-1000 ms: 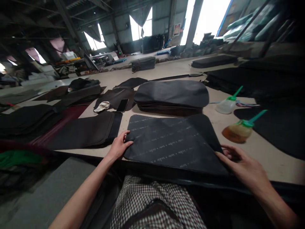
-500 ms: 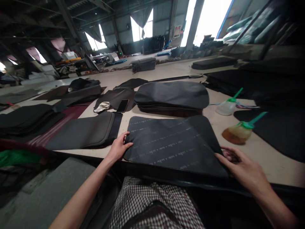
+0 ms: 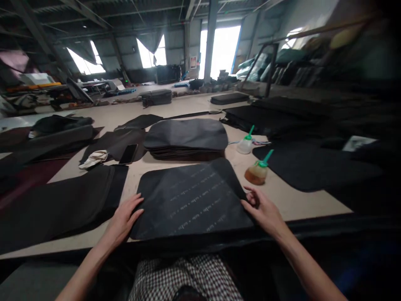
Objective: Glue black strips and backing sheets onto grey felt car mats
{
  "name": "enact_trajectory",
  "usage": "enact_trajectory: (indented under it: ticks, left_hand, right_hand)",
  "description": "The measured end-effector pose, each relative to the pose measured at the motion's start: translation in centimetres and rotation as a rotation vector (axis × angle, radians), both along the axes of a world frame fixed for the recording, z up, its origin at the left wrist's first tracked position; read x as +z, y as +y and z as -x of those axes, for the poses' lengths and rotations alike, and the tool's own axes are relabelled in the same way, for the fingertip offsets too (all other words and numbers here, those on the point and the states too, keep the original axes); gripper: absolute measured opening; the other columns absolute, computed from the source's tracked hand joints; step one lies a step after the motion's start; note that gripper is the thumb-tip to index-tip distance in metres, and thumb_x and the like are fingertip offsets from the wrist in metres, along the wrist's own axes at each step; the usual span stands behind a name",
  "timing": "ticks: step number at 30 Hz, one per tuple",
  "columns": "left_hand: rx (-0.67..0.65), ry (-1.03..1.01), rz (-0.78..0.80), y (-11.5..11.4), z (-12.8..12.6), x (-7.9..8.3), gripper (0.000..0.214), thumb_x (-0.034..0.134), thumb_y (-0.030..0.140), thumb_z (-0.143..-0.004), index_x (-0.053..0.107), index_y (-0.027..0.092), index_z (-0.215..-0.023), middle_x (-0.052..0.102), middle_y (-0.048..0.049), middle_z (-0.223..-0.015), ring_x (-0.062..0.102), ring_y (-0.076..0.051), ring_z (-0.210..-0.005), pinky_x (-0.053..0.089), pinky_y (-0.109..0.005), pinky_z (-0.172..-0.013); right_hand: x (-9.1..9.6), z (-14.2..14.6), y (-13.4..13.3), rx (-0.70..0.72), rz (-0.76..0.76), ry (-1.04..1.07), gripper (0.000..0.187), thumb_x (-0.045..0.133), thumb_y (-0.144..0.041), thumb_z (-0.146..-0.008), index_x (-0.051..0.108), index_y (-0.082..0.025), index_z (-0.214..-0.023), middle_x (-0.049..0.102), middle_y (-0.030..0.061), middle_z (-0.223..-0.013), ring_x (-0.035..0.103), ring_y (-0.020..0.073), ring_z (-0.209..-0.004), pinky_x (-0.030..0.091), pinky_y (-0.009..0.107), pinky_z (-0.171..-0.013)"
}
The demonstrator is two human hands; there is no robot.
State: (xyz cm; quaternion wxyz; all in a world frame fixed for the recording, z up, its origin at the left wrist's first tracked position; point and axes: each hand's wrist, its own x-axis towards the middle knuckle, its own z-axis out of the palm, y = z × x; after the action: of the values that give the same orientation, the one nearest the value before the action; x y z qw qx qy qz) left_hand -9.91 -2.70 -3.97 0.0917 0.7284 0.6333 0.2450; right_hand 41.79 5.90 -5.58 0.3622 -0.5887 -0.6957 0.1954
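A dark sheet (image 3: 188, 200) with rounded corners and rows of pale printed marks lies flat in front of me at the table's near edge. My left hand (image 3: 125, 215) rests at its left edge, fingers and thumb apart, fingertips touching the margin. At the right edge is my right hand (image 3: 261, 209), thumb against the sheet, index finger stretched out and the other fingers loosely curled. Just beyond the sheet stands a stack of dark rounded pieces (image 3: 188, 136). Two squat plastic bottles with green nozzles are to the right, one with amber liquid (image 3: 256, 174), one whitish (image 3: 244, 145).
Left of the sheet lie more dark pieces (image 3: 65, 200), a crumpled pale cloth (image 3: 94, 159) and a phone (image 3: 128, 154). A large dark piece (image 3: 300, 163) spreads at the right. Farther back on the pale table (image 3: 194, 108) is another stack (image 3: 156, 97).
My view has turned to the right, so everything appears shifted left. Both hands remain at the sheet's side edges; the left fingers look flatter against it.
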Motion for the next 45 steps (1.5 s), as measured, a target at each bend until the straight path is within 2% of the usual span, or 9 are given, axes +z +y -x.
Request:
enact_trajectory:
  ticks: [5, 10, 20, 23, 26, 29, 33, 41, 45]
  left_hand:
    - [-0.043, 0.071, -0.113, 0.4, 1.1, -2.1, 0.042, 0.046, 0.048, -0.100, 0.063, 0.027, -0.132, 0.057, -0.0064, -0.148, 0.051, -0.026, -0.139, 0.040, -0.051, -0.119]
    - [0.013, 0.062, -0.174, 0.8, 1.8, -3.0, 0.041, 0.043, 0.048, -0.100, 0.067, 0.030, -0.128, 0.049, -0.0058, -0.154, 0.047, -0.030, -0.141, 0.037, -0.055, -0.118]
    - [0.225, -0.255, 0.092, 1.9, -0.1, 1.4, 0.043, 0.047, 0.060, -0.095, 0.066, 0.025, -0.112, 0.055, -0.0089, -0.146, 0.051, -0.030, -0.138, 0.039, -0.053, -0.118]
    - [0.216, -0.193, -0.017, 3.7, -1.2, 2.8, 0.042, 0.049, 0.058, -0.095, 0.062, 0.024, -0.116, 0.054, -0.0115, -0.147, 0.049, -0.030, -0.139, 0.038, -0.054, -0.118]
    - [0.117, -0.062, -0.077, 7.1, -2.6, 3.5, 0.052, 0.042, 0.054, -0.100, 0.051, 0.022, -0.140, 0.045, -0.0133, -0.157, 0.041, -0.027, -0.146, 0.032, -0.051, -0.122]
    - [0.023, 0.137, -0.036, 10.7, -4.2, 3.0, 0.065, 0.034, 0.054, -0.103, 0.033, 0.019, -0.157, 0.032, -0.0146, -0.165, 0.029, -0.026, -0.153, 0.026, -0.050, -0.124]
    - [-0.024, 0.374, 0.050, 13.1, -5.3, 1.2, 0.067, 0.031, 0.058, -0.103, 0.034, 0.020, -0.158, 0.029, -0.0136, -0.166, 0.026, -0.028, -0.154, 0.022, -0.052, -0.123]
    - [0.069, 0.408, 0.104, 11.8, -2.4, 0.7, 0.073, 0.025, 0.061, -0.103, 0.034, 0.012, -0.157, 0.030, -0.0199, -0.164, 0.029, -0.030, -0.153, 0.027, -0.054, -0.120]
    - [0.185, 0.451, 0.023, 8.5, -3.5, 1.3, 0.078, 0.027, 0.062, -0.102, 0.035, 0.006, -0.156, 0.032, -0.0237, -0.162, 0.030, -0.035, -0.152, 0.025, -0.057, -0.120]
  right_hand:
    - [0.8, 0.6, -0.5, -0.024, -0.231, -0.178, 0.056, 0.058, -0.036, -0.092, 0.048, -0.020, -0.144, 0.052, 0.0149, -0.126, 0.055, 0.0288, -0.114, 0.049, 0.046, -0.099]
    - [1.0, 1.5, -1.3, 0.047, -0.270, -0.350, 0.031, 0.046, -0.020, -0.097, 0.067, -0.026, -0.120, 0.053, 0.0106, -0.136, 0.050, 0.0290, -0.124, 0.045, 0.049, -0.106]
    - [0.8, -0.1, 1.6, -0.032, -0.220, -0.156, 0.013, 0.041, -0.022, -0.088, 0.053, -0.023, -0.084, 0.060, 0.0115, -0.127, 0.053, 0.0286, -0.124, 0.044, 0.051, -0.104]
    - [2.4, 1.2, 3.5, 0.021, -0.260, -0.231, 0.018, 0.041, -0.028, -0.095, 0.057, -0.022, -0.100, 0.058, 0.0143, -0.134, 0.052, 0.0284, -0.128, 0.044, 0.048, -0.106]
    - [3.6, 3.8, 6.2, 0.103, -0.248, -0.396, 0.045, 0.037, -0.043, -0.102, 0.054, -0.016, -0.134, 0.050, 0.0162, -0.150, 0.043, 0.0286, -0.141, 0.037, 0.048, -0.114]
    - [3.3, 6.5, 8.9, 0.171, -0.185, -0.573, 0.068, 0.030, -0.057, -0.103, 0.042, -0.014, -0.153, 0.038, 0.0152, -0.160, 0.032, 0.0289, -0.150, 0.027, 0.051, -0.120]
    - [1.4, 8.0, 10.2, 0.199, -0.124, -0.670, 0.076, 0.023, -0.066, -0.102, 0.037, -0.016, -0.158, 0.036, 0.0137, -0.161, 0.029, 0.0281, -0.151, 0.019, 0.053, -0.122]
    - [0.8, 7.4, 9.9, 0.052, -0.155, -0.649, 0.074, 0.019, -0.059, -0.104, 0.040, -0.009, -0.155, 0.042, 0.0197, -0.156, 0.035, 0.0316, -0.148, 0.021, 0.058, -0.119]
    - [1.9, 9.3, 6.4, -0.082, -0.264, -0.601, 0.079, 0.024, -0.061, -0.104, 0.042, 0.001, -0.150, 0.046, 0.0286, -0.151, 0.036, 0.0404, -0.145, 0.025, 0.060, -0.116]
